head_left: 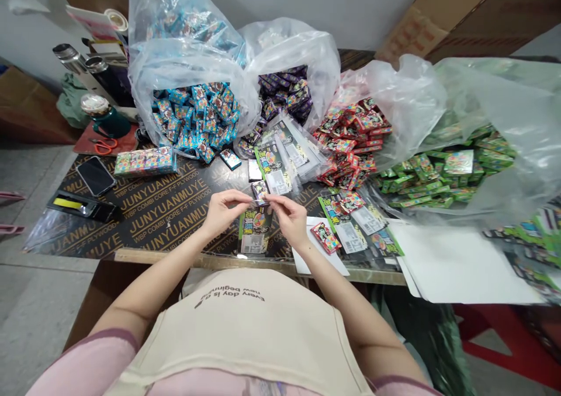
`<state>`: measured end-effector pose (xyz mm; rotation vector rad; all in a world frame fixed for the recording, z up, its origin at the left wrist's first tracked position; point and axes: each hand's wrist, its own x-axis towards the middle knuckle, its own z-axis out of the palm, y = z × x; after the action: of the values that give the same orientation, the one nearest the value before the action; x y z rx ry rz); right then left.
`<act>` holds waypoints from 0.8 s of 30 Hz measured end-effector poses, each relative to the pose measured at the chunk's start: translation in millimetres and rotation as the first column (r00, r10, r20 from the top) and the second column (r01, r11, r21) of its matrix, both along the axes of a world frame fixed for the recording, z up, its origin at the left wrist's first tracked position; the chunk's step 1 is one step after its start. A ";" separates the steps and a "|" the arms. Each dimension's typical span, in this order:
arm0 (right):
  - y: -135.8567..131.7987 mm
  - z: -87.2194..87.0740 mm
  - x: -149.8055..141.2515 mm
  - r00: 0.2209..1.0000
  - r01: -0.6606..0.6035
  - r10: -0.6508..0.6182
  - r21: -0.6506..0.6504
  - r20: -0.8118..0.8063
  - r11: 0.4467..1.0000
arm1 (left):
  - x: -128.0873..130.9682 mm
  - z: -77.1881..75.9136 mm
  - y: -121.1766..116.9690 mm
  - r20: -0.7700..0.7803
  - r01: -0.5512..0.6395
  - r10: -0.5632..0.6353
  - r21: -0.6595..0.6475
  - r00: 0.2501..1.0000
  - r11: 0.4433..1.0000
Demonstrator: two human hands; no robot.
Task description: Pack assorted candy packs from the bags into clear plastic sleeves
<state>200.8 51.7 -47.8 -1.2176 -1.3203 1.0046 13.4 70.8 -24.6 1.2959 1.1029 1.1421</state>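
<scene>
My left hand [225,214] and my right hand [289,219] meet at the middle of the table's near side. Each pinches the upper edge of a printed clear plastic bag [255,232], which hangs toward the table edge. Just beyond my fingertips lies a small purple box [260,190]. Behind it are a white box [254,170] and a spread of more clear printed bags [284,150]. A red box [325,238] rests on white paper to the right of my right hand, beside printed bags [346,232]. Whether the pinched bag contains anything is unclear.
Large plastic sacks hold blue boxes [197,115], purple boxes [289,89], red boxes [350,145] and green boxes [438,174]. At left are a phone [95,176], orange scissors [104,146], a tape dispenser [83,207], a wrapped row of boxes [145,162] and a jar [105,118].
</scene>
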 end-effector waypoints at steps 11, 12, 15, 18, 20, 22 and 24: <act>7.7 24.2 -1.1 0.994 -0.107 0.105 -0.116 -0.023 0.987 | -13.6 11.4 15.1 -0.156 0.137 -0.150 -0.086 0.976 0.987; 8.6 24.9 -1.0 0.993 -0.115 0.114 -0.118 -0.016 0.986 | -13.8 13.2 14.2 -0.174 0.144 -0.152 -0.058 0.973 0.988; 6.3 23.4 4.3 0.987 -0.141 0.147 -0.088 0.064 0.986 | -14.8 17.3 7.3 -0.247 0.167 -0.146 0.064 0.958 0.984; -5.0 14.6 12.2 0.966 -0.194 0.188 0.014 0.177 0.981 | -15.7 14.9 0.2 -0.304 0.207 -0.152 0.158 0.941 0.965; -13.7 5.4 14.2 0.962 -0.172 0.148 0.088 0.228 0.981 | -15.1 10.1 -1.3 -0.308 0.235 -0.172 0.179 0.936 0.955; -17.0 -3.4 10.7 0.969 -0.097 0.062 0.139 0.237 0.986 | -14.3 4.9 0.7 -0.306 0.249 -0.181 0.199 0.935 0.948; -9.0 -9.3 0.8 0.975 -0.053 0.016 0.159 0.223 0.986 | -16.5 -0.1 5.9 -0.303 0.207 -0.134 0.221 0.943 0.953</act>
<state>201.6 42.7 -57.1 -1.2091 -1.5710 0.7831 -3.1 76.6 -24.6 1.7641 1.0483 1.0060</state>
